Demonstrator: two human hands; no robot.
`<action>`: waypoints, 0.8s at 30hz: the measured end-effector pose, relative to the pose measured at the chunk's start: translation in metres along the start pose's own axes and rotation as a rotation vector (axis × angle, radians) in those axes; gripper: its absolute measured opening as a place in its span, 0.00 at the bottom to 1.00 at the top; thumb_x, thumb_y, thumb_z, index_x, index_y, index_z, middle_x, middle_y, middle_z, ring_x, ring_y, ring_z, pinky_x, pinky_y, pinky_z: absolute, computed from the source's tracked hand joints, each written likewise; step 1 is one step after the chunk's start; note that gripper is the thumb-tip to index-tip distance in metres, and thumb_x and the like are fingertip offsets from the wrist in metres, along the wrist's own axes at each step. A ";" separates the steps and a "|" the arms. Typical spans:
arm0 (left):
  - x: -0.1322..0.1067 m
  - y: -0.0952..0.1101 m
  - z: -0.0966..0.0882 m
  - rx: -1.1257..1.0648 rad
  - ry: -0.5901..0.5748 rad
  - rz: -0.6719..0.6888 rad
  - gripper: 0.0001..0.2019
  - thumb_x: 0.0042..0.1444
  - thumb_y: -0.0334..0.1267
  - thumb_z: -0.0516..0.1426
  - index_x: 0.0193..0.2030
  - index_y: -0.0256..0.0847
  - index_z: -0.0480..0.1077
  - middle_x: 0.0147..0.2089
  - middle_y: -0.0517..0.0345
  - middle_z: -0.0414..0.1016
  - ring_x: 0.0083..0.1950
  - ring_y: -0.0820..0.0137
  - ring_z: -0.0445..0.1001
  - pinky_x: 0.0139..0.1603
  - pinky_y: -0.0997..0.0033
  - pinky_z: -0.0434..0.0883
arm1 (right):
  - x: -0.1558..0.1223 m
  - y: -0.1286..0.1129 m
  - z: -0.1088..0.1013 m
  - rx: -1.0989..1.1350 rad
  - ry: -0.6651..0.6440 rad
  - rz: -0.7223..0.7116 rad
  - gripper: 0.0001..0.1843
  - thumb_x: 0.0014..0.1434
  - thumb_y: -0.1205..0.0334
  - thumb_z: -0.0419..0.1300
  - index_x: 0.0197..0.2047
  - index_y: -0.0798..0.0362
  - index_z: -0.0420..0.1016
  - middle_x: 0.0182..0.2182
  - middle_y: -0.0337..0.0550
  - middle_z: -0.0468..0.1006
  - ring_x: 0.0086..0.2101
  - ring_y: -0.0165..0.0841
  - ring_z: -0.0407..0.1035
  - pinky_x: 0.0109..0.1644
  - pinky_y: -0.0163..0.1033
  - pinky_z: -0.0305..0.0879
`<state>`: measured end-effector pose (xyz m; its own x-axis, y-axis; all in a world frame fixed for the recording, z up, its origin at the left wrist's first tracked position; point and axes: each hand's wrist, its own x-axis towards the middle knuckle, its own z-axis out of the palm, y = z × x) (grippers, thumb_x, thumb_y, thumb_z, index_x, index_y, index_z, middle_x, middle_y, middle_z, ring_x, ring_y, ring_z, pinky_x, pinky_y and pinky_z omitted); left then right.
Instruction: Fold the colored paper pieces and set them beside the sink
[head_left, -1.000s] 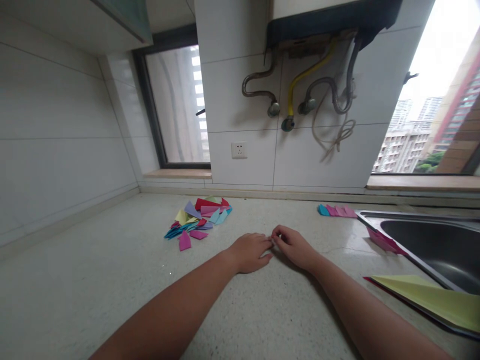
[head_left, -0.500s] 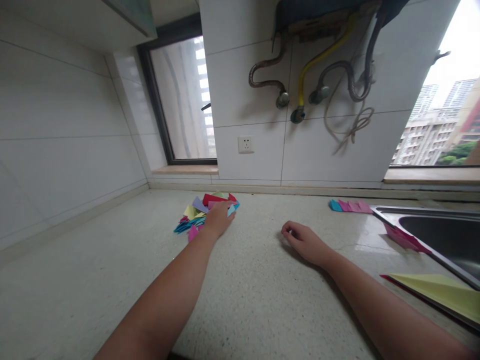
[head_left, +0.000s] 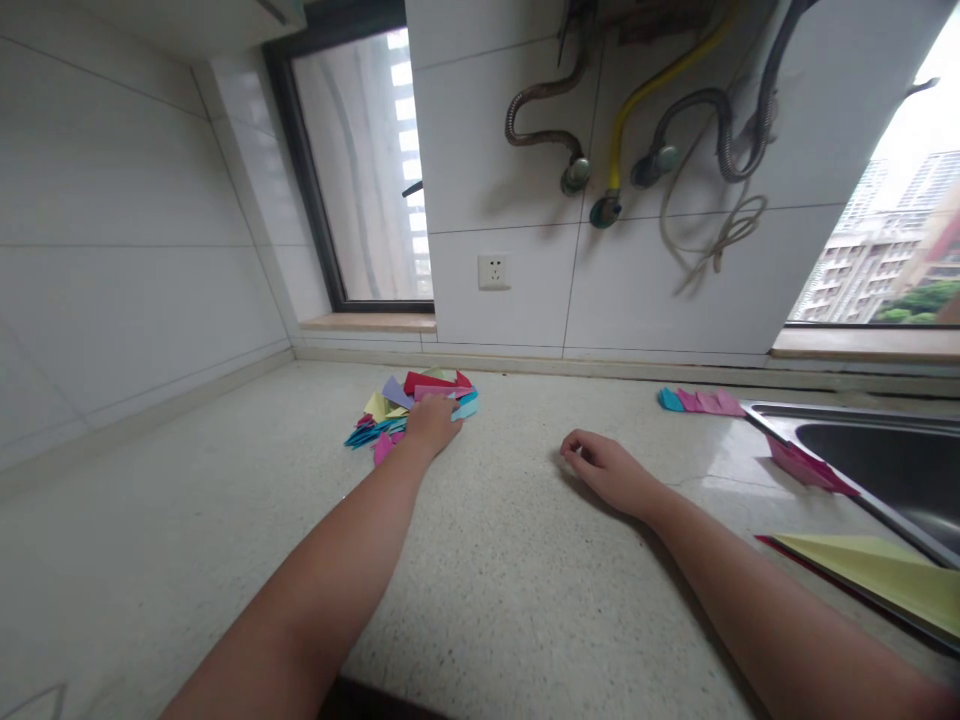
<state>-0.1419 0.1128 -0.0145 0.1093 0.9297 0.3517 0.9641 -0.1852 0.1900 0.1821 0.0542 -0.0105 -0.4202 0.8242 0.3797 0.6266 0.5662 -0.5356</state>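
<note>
A loose pile of folded coloured paper pieces [head_left: 401, 387] lies on the counter near the back wall, in red, pink, purple, yellow and blue. My left hand [head_left: 433, 425] rests over the pile's right front side, beside a light blue paper piece [head_left: 466, 404]. Its fingertips are largely hidden behind the back of the hand, so a grip cannot be made out. My right hand [head_left: 604, 467] lies on the counter to the right, apart from the pile, with its fingers curled in and nothing seen in them.
A row of blue and pink folded papers [head_left: 701, 401] lies by the sink [head_left: 772, 413]. Dark pink paper [head_left: 810, 467] leans at the sink's near edge. Yellow sheets [head_left: 870, 570] lie at right front. Pipes [head_left: 615, 150] and a socket [head_left: 494, 272] are on the wall.
The view has tipped slightly downward. My left hand has shifted a little off the light blue piece, which now shows more fully. My right hand keeps its curled pose.
</note>
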 end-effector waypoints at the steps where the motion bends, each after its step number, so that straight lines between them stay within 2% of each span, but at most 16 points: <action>1: 0.000 0.002 -0.001 -0.001 0.008 0.002 0.17 0.57 0.41 0.56 0.53 0.43 0.73 0.55 0.48 0.73 0.58 0.55 0.66 0.59 0.55 0.62 | 0.000 -0.001 0.000 -0.002 -0.001 0.000 0.11 0.61 0.59 0.51 0.36 0.51 0.73 0.31 0.44 0.76 0.30 0.34 0.66 0.36 0.38 0.59; 7: 0.000 0.015 0.001 -0.018 0.094 0.054 0.12 0.55 0.35 0.57 0.45 0.46 0.76 0.47 0.53 0.78 0.51 0.59 0.71 0.54 0.60 0.66 | -0.002 -0.003 -0.001 0.003 -0.002 0.000 0.10 0.61 0.60 0.52 0.36 0.52 0.73 0.30 0.42 0.76 0.29 0.32 0.66 0.35 0.37 0.58; 16: -0.006 0.037 0.001 -0.176 0.098 0.274 0.09 0.57 0.32 0.55 0.41 0.43 0.76 0.44 0.56 0.78 0.48 0.65 0.73 0.50 0.67 0.68 | -0.004 -0.005 -0.003 -0.001 0.050 -0.012 0.09 0.60 0.62 0.52 0.37 0.52 0.74 0.31 0.42 0.76 0.30 0.32 0.66 0.36 0.36 0.57; 24: -0.019 0.075 -0.001 -0.365 0.091 0.467 0.07 0.58 0.31 0.56 0.39 0.41 0.76 0.40 0.56 0.77 0.43 0.68 0.73 0.46 0.69 0.68 | -0.003 -0.002 -0.001 -0.026 0.120 0.039 0.08 0.59 0.63 0.54 0.39 0.51 0.74 0.31 0.40 0.77 0.26 0.30 0.64 0.32 0.35 0.54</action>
<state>-0.0715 0.0807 -0.0058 0.4653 0.6956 0.5475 0.6719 -0.6802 0.2931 0.1829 0.0509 -0.0098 -0.3144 0.8374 0.4470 0.6588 0.5315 -0.5324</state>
